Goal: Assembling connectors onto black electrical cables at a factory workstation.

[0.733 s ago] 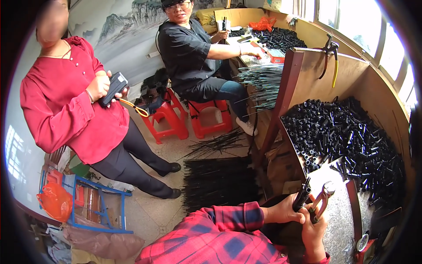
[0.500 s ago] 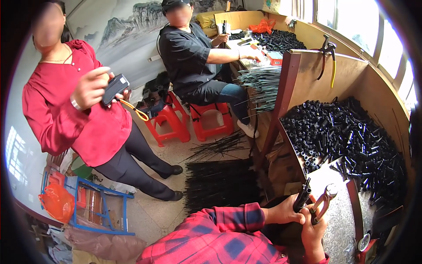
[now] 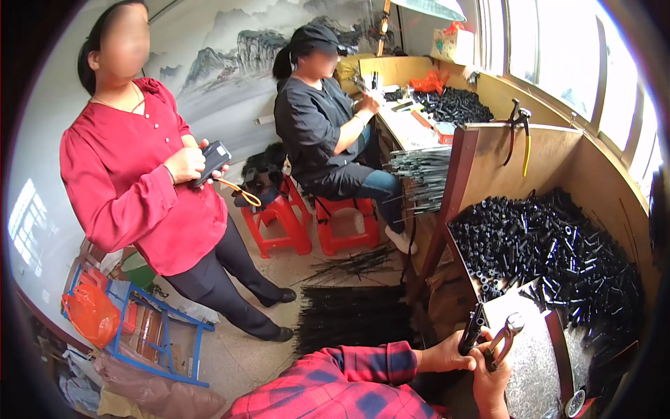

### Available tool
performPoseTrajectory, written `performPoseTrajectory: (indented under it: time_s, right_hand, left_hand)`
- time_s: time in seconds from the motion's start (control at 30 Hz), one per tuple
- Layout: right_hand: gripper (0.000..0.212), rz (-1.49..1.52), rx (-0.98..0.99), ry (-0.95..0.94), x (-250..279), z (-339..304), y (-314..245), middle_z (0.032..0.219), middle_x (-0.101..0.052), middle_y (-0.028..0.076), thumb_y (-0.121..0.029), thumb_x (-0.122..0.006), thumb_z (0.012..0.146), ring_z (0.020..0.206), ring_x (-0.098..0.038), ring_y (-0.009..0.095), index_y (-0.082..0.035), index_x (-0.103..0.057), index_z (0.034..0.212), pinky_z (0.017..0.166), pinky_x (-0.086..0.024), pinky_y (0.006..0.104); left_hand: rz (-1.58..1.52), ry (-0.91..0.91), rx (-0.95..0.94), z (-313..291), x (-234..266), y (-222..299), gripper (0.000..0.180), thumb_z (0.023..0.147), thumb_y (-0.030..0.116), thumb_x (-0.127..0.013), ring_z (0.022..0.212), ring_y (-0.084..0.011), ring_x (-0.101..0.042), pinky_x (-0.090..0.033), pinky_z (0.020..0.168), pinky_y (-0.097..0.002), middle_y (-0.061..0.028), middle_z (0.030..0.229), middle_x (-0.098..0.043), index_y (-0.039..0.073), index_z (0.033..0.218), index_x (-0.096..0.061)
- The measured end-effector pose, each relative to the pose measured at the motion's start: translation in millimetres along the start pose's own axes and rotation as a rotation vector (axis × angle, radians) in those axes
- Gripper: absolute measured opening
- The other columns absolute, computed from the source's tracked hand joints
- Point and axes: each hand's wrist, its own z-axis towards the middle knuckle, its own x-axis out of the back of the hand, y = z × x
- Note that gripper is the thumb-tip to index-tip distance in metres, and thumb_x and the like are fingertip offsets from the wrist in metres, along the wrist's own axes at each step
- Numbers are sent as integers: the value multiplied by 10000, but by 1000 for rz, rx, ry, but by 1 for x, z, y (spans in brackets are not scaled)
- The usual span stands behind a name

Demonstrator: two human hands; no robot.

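My left hand (image 3: 445,353) is closed round a few slim black tubes (image 3: 473,327), which stand up out of the fist. Right beside it, my right hand (image 3: 493,383) is wrapped round a pair of metal pincers (image 3: 505,336), their rounded head pointing up. The two hands touch or nearly touch at the thumbs. Both are over the near edge of a worn, shiny work surface (image 3: 532,380). Beyond them a big heap of short black tubular parts (image 3: 548,241) fills a wooden-walled bin. The lower ends of the tubes are hidden in my fist.
Another pair of pincers (image 3: 516,136) hangs on the wooden partition (image 3: 464,167). Long black rods (image 3: 356,314) lie on the floor. A co-worker in black (image 3: 317,119) sits on a red stool (image 3: 345,227); a person in red (image 3: 139,188) stands holding a black device (image 3: 211,160).
My view has shifted, so the scene sits lower; my grips look the same. The seated co-worker has brought both hands together. The standing person's raised hand has come down to the device.
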Motion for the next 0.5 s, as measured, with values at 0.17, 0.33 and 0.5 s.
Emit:
performPoseTrajectory:
  time_s: [0.17,0.33,0.5]
  right_hand:
    - [60,66,65,-11,2,-4,-1,891,-633,114,35,-631,766,802,-586,146,6,-605,812,718,-460,290]
    - [529,-31,48,-19,15,-10,1,846,-642,95,-36,-643,801,727,-607,145,8,-456,1294,662,-470,267]
    - [654,-95,31,-288,39,-6,-6,766,-564,82,-87,-643,818,695,-577,185,-21,-333,1389,637,-458,337]
  left_hand:
    - [-50,-64,48,-5,0,-2,983,600,595,-778,1131,-141,-475,-378,985,-333,-56,1156,-526,-4,1277,-392]
    - [125,-58,-41,7,-7,-4,715,700,501,-776,1025,-123,-499,-406,918,-315,-38,1081,-533,18,1157,-514]
    - [44,-13,78,4,5,24,606,634,-6,-615,514,-65,-456,-390,510,-225,31,579,-480,0,1207,-418]
